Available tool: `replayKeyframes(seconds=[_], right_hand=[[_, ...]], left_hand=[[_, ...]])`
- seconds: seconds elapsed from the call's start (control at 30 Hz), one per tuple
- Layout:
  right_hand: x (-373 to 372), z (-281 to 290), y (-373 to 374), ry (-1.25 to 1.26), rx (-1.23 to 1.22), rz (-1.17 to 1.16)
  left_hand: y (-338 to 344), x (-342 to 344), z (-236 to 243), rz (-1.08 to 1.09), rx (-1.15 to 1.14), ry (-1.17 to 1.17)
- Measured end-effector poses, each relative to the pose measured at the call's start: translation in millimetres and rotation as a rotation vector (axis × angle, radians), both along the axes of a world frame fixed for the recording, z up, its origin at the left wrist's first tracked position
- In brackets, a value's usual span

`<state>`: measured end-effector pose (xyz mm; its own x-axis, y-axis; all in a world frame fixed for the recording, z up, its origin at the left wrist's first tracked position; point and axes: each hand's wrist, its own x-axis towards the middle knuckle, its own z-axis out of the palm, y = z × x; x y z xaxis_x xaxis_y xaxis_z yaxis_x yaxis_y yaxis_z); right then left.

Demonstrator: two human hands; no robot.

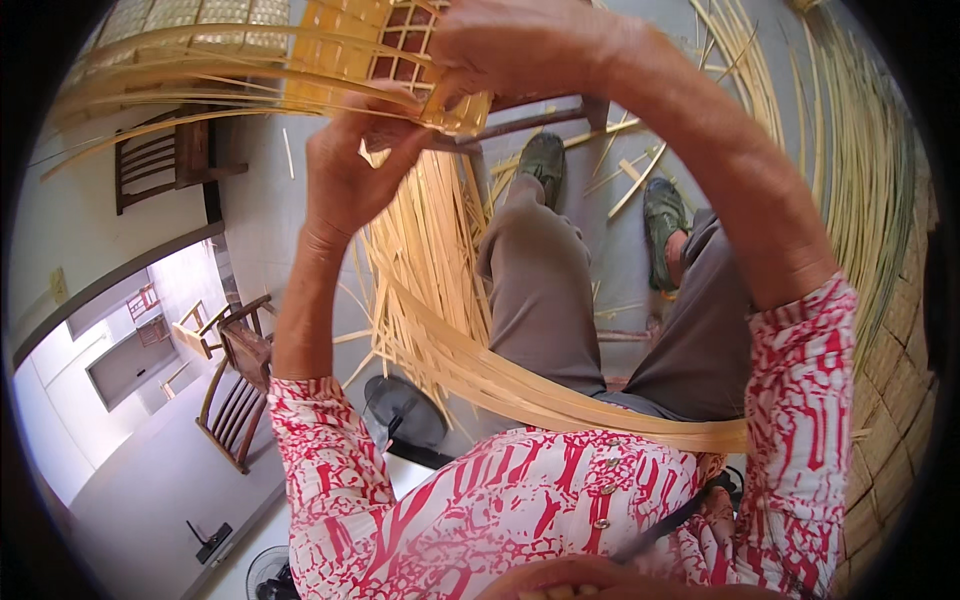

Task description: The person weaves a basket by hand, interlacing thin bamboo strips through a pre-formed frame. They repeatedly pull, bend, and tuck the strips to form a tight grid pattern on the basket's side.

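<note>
A pale yellow basket of woven bamboo strips, with an open lattice part, is in front of me at the top of the view. Its near corner is between my hands. My left hand pinches the lower edge there with thumb and fingers. From the right, my right hand curls over the same corner, slightly blurred, its fingertips partly hidden. Long loose strip ends stick out from the weave to the left. A dark wooden stool stands under the basket.
A thick bundle of split bamboo strips lies across my lap and spreads to the floor. More strips, greenish, are heaped at the right. Wooden chairs and a black fan stand to the left. Offcuts litter the floor near my feet.
</note>
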<state>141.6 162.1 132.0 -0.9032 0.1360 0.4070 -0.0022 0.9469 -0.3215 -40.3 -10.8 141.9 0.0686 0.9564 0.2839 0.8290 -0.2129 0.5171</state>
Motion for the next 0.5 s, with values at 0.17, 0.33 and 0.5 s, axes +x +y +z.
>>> replayKeyframes(seconds=[0.17,0.33,0.5], right_hand=[[13.5,-22.8,22.8,0.332,0.028,-0.405],[40.8,-56.7,0.9,0.307,-0.423,-0.755],[12.3,-90.1,-29.1,0.145,-0.72,-0.409]], left_hand=[[16.1,-2.3,-17.8,0.297,0.108,-0.166],[15.8,-18.1,-47.6,0.407,0.13,-0.421],[23.0,-20.2,-61.8,0.466,0.158,-0.446]])
